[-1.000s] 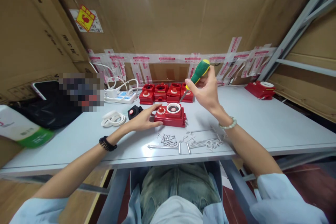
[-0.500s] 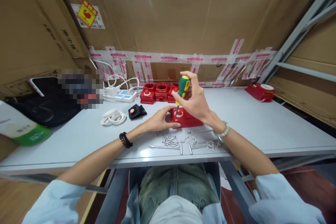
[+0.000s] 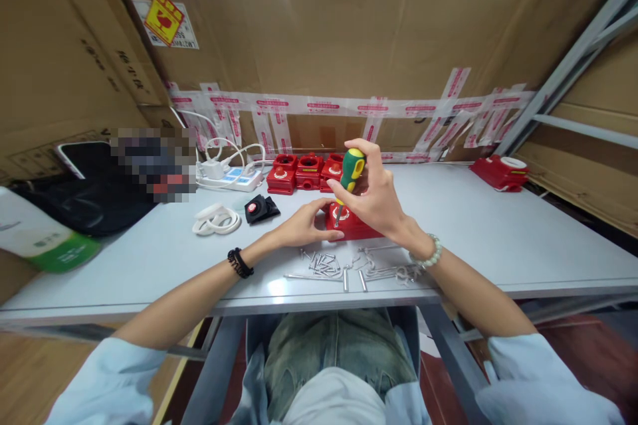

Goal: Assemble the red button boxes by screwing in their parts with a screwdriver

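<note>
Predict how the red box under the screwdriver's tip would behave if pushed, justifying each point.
The red box would probably slide, not roll, being blocky. It seems unlikely to tip, sitting low and wide. It is likely stiff: no bending shows where the left hand holds it.

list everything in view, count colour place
front housing: 1, red, table centre
screwdriver: 1, green/yellow, over front housing
rear housings: 3+, red, behind
far housing: 1, red, right
screws: many, silver, front
rods: several, silver, front
buttoned part: 1, black, left
rings: several, white, left
power strip: 1, white/blue, rear left
cables: several, white, left
bag: 1, black, left
package: 1, white/green, left edge
table: 1, pale, beneath
cardboard: several, brown, behind
sticker: 1, yellow, cardboard
frame: 1, grey, right
left hand: 1, on front housing
right hand: 1, around screwdriver
</note>
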`<state>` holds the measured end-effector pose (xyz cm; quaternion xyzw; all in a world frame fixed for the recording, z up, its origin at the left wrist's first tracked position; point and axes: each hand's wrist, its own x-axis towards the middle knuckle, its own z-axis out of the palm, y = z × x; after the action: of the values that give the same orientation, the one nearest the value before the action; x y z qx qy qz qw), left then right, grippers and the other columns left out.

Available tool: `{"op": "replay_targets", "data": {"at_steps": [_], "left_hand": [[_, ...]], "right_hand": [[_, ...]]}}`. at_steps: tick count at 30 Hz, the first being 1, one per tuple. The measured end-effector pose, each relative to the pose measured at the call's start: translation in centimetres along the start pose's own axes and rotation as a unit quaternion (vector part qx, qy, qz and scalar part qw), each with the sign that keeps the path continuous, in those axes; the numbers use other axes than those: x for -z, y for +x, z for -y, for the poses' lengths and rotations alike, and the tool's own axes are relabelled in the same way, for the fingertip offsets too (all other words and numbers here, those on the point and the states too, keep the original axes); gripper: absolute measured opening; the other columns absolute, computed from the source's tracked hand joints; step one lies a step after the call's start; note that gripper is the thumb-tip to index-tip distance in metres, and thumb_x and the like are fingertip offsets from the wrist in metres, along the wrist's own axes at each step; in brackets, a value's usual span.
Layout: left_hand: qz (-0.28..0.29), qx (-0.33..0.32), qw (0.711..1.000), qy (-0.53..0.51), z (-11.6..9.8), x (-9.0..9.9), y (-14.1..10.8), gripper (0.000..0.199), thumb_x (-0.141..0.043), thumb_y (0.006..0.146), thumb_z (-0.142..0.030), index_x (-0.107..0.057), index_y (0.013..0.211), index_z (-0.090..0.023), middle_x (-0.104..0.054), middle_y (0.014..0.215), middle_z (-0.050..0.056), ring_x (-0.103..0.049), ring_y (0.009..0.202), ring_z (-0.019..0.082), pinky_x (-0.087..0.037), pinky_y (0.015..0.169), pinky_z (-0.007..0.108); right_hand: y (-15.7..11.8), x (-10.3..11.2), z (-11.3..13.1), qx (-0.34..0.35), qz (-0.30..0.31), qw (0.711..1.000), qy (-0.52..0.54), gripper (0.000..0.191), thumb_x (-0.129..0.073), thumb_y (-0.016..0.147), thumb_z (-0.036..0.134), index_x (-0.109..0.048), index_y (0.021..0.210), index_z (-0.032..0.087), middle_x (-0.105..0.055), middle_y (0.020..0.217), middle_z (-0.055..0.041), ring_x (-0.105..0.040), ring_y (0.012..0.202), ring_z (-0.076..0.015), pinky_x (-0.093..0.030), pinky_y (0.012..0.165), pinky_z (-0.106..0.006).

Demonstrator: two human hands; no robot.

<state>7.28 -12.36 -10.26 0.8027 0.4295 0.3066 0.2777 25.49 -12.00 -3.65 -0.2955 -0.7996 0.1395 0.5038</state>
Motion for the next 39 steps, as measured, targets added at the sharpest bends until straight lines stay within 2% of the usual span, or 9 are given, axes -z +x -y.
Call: {"op": "replay_targets", "data": {"at_steps": [14, 19, 24, 26, 29, 33, 36, 39], "left_hand": [[0.005, -0.012, 1.000, 0.010, 0.3, 0.0, 0.1, 0.062, -0.077, 0.076, -0.047, -0.056, 0.125, -0.016, -0.067, 0.112, 0.009, -0.062, 0.095, 0.022, -0.050, 0.089, 0.039], [0.009, -0.007, 1.000, 0.015, 0.5, 0.0, 0.2, 0.060, -0.076, 0.075, -0.049, -0.058, 0.122, -0.016, -0.067, 0.109, 0.009, -0.062, 0.092, 0.022, -0.051, 0.087, 0.039], [0.011, -0.022, 1.000, 0.003, 0.4, 0.1, 0.2, 0.062, -0.077, 0.075, -0.046, -0.057, 0.125, -0.016, -0.067, 0.118, 0.012, -0.063, 0.099, 0.024, -0.050, 0.092, 0.041], [0.011, -0.026, 1.000, 0.001, 0.3, 0.1, 0.2, 0.064, -0.077, 0.076, -0.045, -0.055, 0.128, -0.015, -0.066, 0.121, 0.012, -0.062, 0.102, 0.024, -0.049, 0.095, 0.041], [0.010, -0.028, 1.000, -0.004, 0.3, 0.1, 0.2, 0.066, -0.078, 0.075, -0.045, -0.055, 0.130, -0.016, -0.066, 0.122, 0.012, -0.062, 0.103, 0.024, -0.049, 0.095, 0.040], [0.013, -0.027, 1.000, -0.005, 0.2, 0.2, 0.3, 0.060, -0.077, 0.076, -0.045, -0.058, 0.126, -0.017, -0.066, 0.123, 0.011, -0.062, 0.105, 0.024, -0.048, 0.096, 0.040], [0.012, -0.030, 0.999, 0.008, 0.1, 0.3, 0.3, 0.061, -0.077, 0.075, -0.045, -0.058, 0.127, -0.017, -0.066, 0.123, 0.011, -0.062, 0.102, 0.024, -0.049, 0.094, 0.040], [0.005, -0.030, 0.999, 0.026, 0.0, 0.3, 0.4, 0.061, -0.077, 0.074, -0.047, -0.059, 0.123, -0.016, -0.069, 0.115, 0.009, -0.063, 0.094, 0.023, -0.051, 0.088, 0.038]], "right_hand": [[-0.1, -0.2, 0.2, 0.023, -0.028, 0.999, -0.031, 0.049, -0.065, 0.083, 0.030, -0.042, 0.127, 0.028, -0.055, 0.081, 0.0043, -0.048, 0.052, -0.0101, -0.051, 0.055, -0.029], [0.2, -0.1, 0.6, 0.044, -0.036, 0.989, -0.135, 0.046, -0.065, 0.083, 0.047, -0.048, 0.121, 0.025, -0.058, 0.075, 0.0033, -0.049, 0.052, -0.0109, -0.044, 0.053, -0.028], [1.1, 0.4, 2.0, 0.036, -0.060, 0.964, -0.258, 0.042, -0.055, 0.088, 0.061, -0.060, 0.099, 0.022, -0.050, 0.056, 0.0021, -0.047, 0.050, -0.0122, -0.035, 0.051, -0.026], [1.6, 0.7, 2.7, 0.028, -0.064, 0.960, -0.271, 0.045, -0.055, 0.087, 0.065, -0.061, 0.091, 0.021, -0.046, 0.052, 0.0014, -0.050, 0.052, -0.0142, -0.036, 0.053, -0.026], [2.4, 1.0, 3.2, 0.034, -0.079, 0.969, -0.230, 0.049, -0.058, 0.083, 0.070, -0.058, 0.084, 0.021, -0.044, 0.052, 0.0003, -0.057, 0.061, -0.0184, -0.040, 0.057, -0.026], [3.4, 1.2, 2.8, 0.058, -0.081, 0.976, -0.193, 0.041, -0.072, 0.079, 0.059, -0.055, 0.080, 0.021, -0.044, 0.055, -0.0013, -0.062, 0.075, -0.0240, -0.044, 0.064, -0.031], [4.2, 1.3, 2.6, 0.087, -0.029, 0.973, -0.210, 0.034, -0.080, 0.075, 0.043, -0.054, 0.076, 0.021, -0.042, 0.056, -0.0002, -0.061, 0.076, -0.0247, -0.045, 0.068, -0.034], [4.9, 1.6, 3.0, 0.104, 0.037, 0.968, -0.223, 0.028, -0.079, 0.076, 0.029, -0.053, 0.073, 0.021, -0.042, 0.058, 0.0017, -0.059, 0.072, -0.0216, -0.046, 0.073, -0.037]]}}
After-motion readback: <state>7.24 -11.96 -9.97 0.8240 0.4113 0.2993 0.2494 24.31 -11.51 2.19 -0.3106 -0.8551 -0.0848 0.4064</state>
